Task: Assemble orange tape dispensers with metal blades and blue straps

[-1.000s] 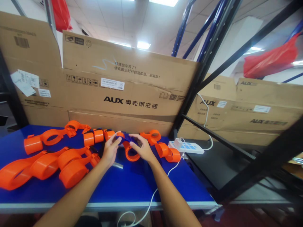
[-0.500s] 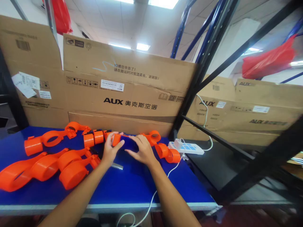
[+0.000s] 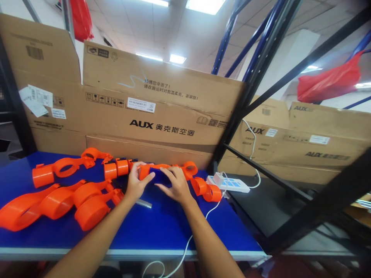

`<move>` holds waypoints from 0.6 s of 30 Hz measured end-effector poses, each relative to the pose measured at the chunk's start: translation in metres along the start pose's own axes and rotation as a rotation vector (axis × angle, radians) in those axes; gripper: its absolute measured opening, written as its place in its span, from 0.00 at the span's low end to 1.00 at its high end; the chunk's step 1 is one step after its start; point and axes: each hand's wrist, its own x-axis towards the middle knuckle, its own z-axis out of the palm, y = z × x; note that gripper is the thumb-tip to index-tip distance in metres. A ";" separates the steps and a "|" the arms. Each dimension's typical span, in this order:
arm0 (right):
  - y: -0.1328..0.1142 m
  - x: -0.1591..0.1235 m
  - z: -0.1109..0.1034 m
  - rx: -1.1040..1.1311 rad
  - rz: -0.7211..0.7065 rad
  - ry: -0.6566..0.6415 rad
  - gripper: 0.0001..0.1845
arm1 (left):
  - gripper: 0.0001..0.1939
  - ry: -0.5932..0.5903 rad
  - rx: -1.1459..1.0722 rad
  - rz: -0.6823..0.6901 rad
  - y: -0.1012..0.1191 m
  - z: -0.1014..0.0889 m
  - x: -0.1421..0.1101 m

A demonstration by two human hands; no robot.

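Note:
My left hand (image 3: pixel 136 180) is closed round the end of an orange plastic tape dispenser (image 3: pixel 145 170), its thumb pressed along the near side. Against this orange part sits a dark blue piece (image 3: pixel 159 177), whose exact kind I cannot make out. My right hand (image 3: pixel 175 184) grips the blue piece's right end between thumb and fingers. Both hands are raised a little over the blue tabletop (image 3: pixel 162 227). Just behind my right hand lies another orange dispenser (image 3: pixel 190 170). A small grey metal strip (image 3: pixel 144 203) rests beneath my left hand.
Several orange dispensers (image 3: pixel 91 211) cover the table's left side, with a further row (image 3: pixel 69 166) behind. To the right are two orange rings (image 3: pixel 213 193), a white power strip (image 3: pixel 232 183) and its cable (image 3: pixel 187 245). A cardboard sheet (image 3: pixel 116 127) and black rack post (image 3: pixel 234 123) bound the back.
The orange part and blue piece have been turned between my hands, and more of the orange shows now. The ring-shaped orange part hanging between my hands is out of sight. The camera view shifted slightly.

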 end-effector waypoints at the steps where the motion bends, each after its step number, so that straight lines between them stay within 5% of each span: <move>1: -0.001 0.000 0.000 0.006 0.009 0.001 0.35 | 0.28 0.005 -0.008 -0.006 -0.001 0.000 0.000; 7: -0.003 0.003 -0.001 0.191 0.229 0.071 0.36 | 0.31 -0.022 -0.146 -0.093 -0.007 0.001 -0.002; 11: -0.001 0.009 0.008 0.593 0.577 0.126 0.26 | 0.37 -0.175 -0.232 -0.082 -0.008 0.006 -0.007; 15: -0.003 0.009 0.026 1.035 0.909 0.104 0.30 | 0.46 -0.264 -0.171 -0.062 -0.010 0.010 -0.010; 18: -0.006 0.005 0.036 1.174 1.009 0.021 0.32 | 0.50 -0.271 -0.206 -0.104 -0.013 0.011 -0.010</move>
